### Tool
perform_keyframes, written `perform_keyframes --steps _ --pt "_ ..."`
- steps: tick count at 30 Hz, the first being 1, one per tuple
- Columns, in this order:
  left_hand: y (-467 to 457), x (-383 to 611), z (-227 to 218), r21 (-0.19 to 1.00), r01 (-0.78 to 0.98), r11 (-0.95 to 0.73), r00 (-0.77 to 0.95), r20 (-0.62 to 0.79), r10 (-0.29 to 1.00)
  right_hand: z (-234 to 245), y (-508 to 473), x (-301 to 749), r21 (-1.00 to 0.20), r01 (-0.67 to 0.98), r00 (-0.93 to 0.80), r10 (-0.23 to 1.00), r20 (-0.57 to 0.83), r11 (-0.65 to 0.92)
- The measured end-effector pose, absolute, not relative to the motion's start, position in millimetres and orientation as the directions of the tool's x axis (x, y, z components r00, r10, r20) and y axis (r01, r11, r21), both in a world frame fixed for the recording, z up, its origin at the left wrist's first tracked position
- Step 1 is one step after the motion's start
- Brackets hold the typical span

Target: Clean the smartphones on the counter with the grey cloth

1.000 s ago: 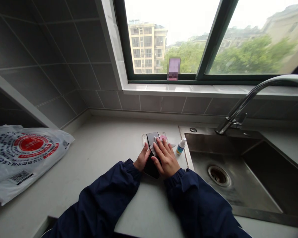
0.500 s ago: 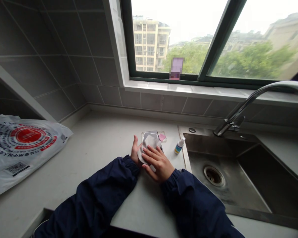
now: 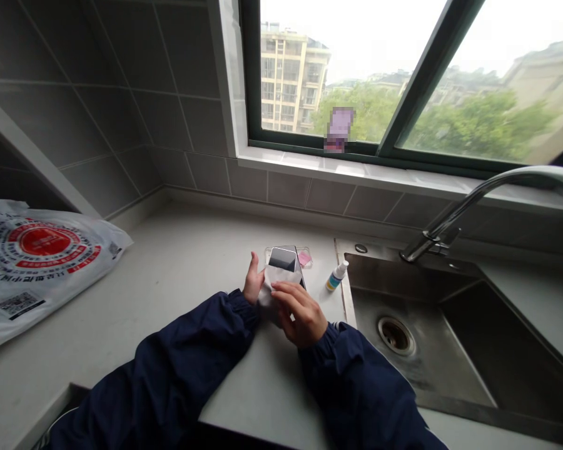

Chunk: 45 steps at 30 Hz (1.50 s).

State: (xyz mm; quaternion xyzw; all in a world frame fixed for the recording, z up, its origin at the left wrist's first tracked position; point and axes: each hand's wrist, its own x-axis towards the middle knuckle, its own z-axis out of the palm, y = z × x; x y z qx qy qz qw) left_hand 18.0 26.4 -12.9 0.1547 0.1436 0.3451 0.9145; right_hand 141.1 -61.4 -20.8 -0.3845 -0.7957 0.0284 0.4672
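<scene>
Item 1: black smartphone (image 3: 282,259), lower half wrapped in a white cloth (image 3: 276,279), held just above the tabletop (image 3: 192,262), directly before the person. Item 2: left grip (image 3: 254,280), thumb raised, pressed against the cloth at the phone's 9 o'clock edge. Item 3: right grip (image 3: 300,312), fingers curled and pressed together over the cloth at 4 o'clock. Item 4: clear plastic holder (image 3: 304,257) with pink contents, just beyond the phone at 1 o'clock. Item 5: small dropper bottle (image 3: 338,276), at 3 o'clock, beside the steel sink (image 3: 403,275). Item 6: printed plastic bag (image 3: 42,262), well apart at 9 o'clock
</scene>
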Motion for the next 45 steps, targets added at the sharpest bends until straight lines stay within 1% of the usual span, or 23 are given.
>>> perform_keyframes --steps 3,5,8,11,13,15,18,20,23,25,27,30,33,36,41,45 --pt "25 18 -12 0.374 -0.603 0.704 0.725 -0.111 0.680 -24 -58 140 -0.402 0.616 -0.234 0.644 0.728 0.678" --pt "24 17 -12 0.375 -0.598 0.709 0.730 -0.110 0.674 -25 -57 139 -0.388 0.618 -0.243 0.636 0.732 0.683" --pt "26 15 -14 0.380 -0.572 0.727 0.746 -0.129 0.654 -25 -57 139 -0.368 0.627 -0.278 0.638 0.718 0.687" --pt "28 13 -20 0.368 -0.502 0.783 0.797 -0.156 0.584 -26 -58 141 -0.345 0.659 -0.324 0.666 0.672 0.669" --pt "30 12 -25 0.362 -0.480 0.799 0.804 -0.184 0.566 -27 -57 143 -0.326 0.677 -0.348 0.678 0.647 0.659" --pt "29 12 -29 0.362 -0.473 0.803 0.795 -0.218 0.566 -28 -56 145 -0.312 0.692 -0.362 0.686 0.631 0.651" --pt "27 13 -34 0.361 -0.478 0.801 0.788 -0.226 0.573 -30 -54 148 -0.296 0.729 -0.360 0.713 0.602 0.618" --pt "25 16 -36 0.361 -0.497 0.789 0.790 -0.189 0.583 -31 -53 149 -0.294 0.766 -0.330 0.742 0.584 0.572" --pt "23 22 -37 0.367 -0.538 0.759 0.792 -0.088 0.604 -33 -52 150 -0.311 0.815 -0.245 0.778 0.579 0.489" --pt "22 25 -36 0.375 -0.567 0.734 0.786 -0.022 0.618 -35 -51 151 -0.325 0.833 -0.194 0.787 0.585 0.447" --pt "21 26 -33 0.376 -0.591 0.713 0.773 0.013 0.634 -38 -49 153 -0.329 0.841 -0.174 0.791 0.587 0.429" --pt "18 24 -28 0.381 -0.614 0.691 0.744 -0.012 0.668 -39 -47 156 -0.320 0.832 -0.196 0.781 0.593 0.453" --pt "16 21 -25 0.406 -0.620 0.672 0.701 -0.098 0.706 -37 -48 158 -0.314 0.795 -0.236 0.740 0.629 0.520" --pt "15 18 -20 0.442 -0.583 0.682 0.690 -0.173 0.702 -31 -51 156 -0.312 0.735 -0.273 0.683 0.678 0.602" --pt "16 19 -12 0.456 -0.520 0.723 0.746 -0.170 0.644 -25 -57 152 -0.372 0.642 -0.281 0.657 0.699 0.671" --pt "17 19 -14 0.438 -0.530 0.726 0.754 -0.148 0.640 -26 -57 151 -0.387 0.625 -0.275 0.655 0.703 0.678"
